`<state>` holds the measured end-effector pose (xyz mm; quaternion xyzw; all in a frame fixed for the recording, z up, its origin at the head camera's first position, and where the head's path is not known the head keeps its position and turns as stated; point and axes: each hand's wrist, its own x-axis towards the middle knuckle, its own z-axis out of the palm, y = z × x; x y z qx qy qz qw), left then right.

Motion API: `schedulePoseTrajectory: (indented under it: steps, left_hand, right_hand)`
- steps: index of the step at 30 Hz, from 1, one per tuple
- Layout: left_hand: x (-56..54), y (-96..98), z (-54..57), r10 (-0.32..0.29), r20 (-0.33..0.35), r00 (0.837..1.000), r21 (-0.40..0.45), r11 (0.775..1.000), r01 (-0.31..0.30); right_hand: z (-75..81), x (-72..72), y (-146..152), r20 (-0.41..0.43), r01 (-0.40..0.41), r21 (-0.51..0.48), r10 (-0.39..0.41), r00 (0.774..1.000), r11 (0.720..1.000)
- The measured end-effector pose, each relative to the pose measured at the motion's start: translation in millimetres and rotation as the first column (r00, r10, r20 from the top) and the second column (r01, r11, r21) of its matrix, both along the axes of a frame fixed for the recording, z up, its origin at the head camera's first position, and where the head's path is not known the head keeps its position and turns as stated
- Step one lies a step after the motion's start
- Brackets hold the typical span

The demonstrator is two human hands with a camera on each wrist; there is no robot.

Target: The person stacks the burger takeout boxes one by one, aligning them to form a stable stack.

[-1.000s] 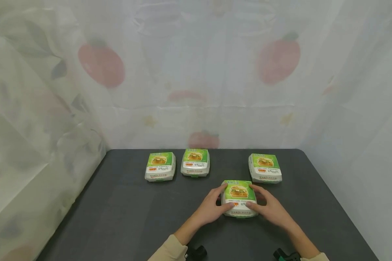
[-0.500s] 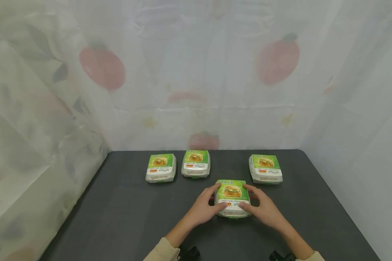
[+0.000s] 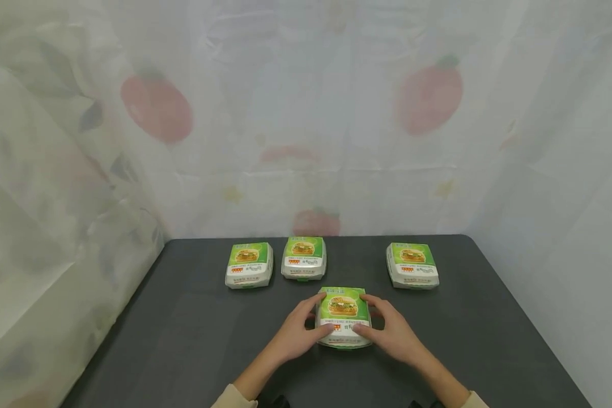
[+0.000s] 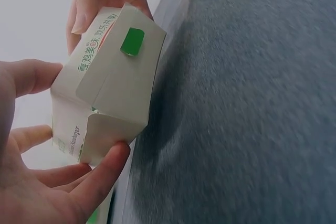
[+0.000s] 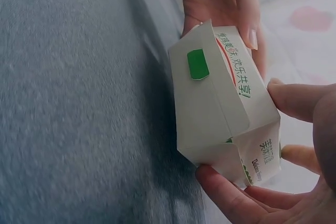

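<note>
A white-and-green burger box (image 3: 344,317) with a burger picture on its lid sits between my two hands near the middle of the table. My left hand (image 3: 300,330) grips its left side, thumb on the near part of the lid and fingers along the side. From the right, my right hand (image 3: 390,330) holds it the same way. Both wrist views show the box's front flap with a green tab, and a shadow beside its base. Whether it touches the table or hangs just above it, I cannot tell.
Behind the held box are more burger boxes: one at the far left (image 3: 249,265), one beside it (image 3: 304,258) and one at the far right (image 3: 412,266). The dark table (image 3: 183,340) ends at a pale curtain (image 3: 377,141) printed with fruit.
Both hands have moved left together, carrying or sliding the burger box with them, and slightly nearer to me. The boxes at the back have stayed in place.
</note>
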<state>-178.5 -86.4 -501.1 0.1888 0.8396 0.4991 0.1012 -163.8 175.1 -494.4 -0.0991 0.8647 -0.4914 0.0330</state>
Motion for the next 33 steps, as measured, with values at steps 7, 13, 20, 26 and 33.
schedulePoseTrajectory:
  steps: [7,13,20,26,33]
  left_hand:
    - [5.8,-10.0,-2.4,-0.008,0.019,1.0,-0.012,1.0,0.008]
    - [8.6,-14.8,-6.6,-0.032,0.037,0.999,-0.023,0.999,0.033]
    - [8.5,-17.2,-9.9,-0.008,0.065,0.998,-0.055,0.998,0.011]
    - [7.3,-14.9,-6.8,0.003,0.069,0.998,-0.053,0.999,0.0]
    - [9.4,-14.6,-8.2,0.012,0.079,0.997,-0.06,0.998,-0.008]
  right_hand:
    - [-1.7,2.8,-8,0.015,-0.036,0.015,0.036,0.999,0.999]
    - [-4.3,4.8,-12,0.03,-0.061,0.02,0.061,0.998,0.998]
    - [-6.1,5.8,-16,0.017,-0.064,0.036,0.064,0.998,0.997]
    - [-5.3,3.4,-15,0.001,-0.077,0.058,0.077,0.997,0.995]
    - [-2.0,3.1,-9,0.042,-0.099,0.059,0.097,0.994,0.993]
